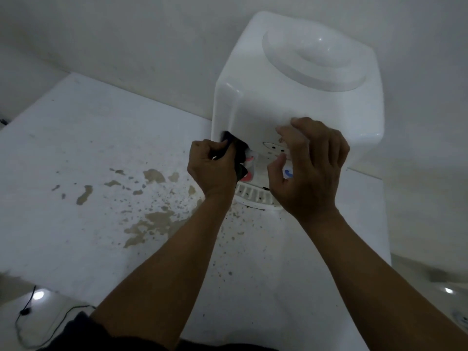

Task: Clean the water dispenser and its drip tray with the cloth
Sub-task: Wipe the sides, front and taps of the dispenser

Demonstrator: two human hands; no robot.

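Dispenser: the white tabletop water dispenser [291,97] stands at the back of a stained white table [76,160], against the wall.
Step in hand: wiping the dispenser's front recess, judging by the dark cloth [236,150] pressed beside the red tap [249,160].
Left hand: the left hand [212,168] clutches the cloth.
Right hand: the right hand [311,168] steadies the dispenser front, fingers bent against it, thumb near the blue tap [288,173].
Drip tray: the slotted drip tray [253,196] sits under the taps, probably not yet wiped.
Next move: likely working the cloth around both taps, then down to the tray.
In the way: the taps crowd the recess; the right hand covers the blue one.
Around: brown stains [152,219] on the table in front of the dispenser; a black cable [38,325] on the floor beyond the table's near-left edge.
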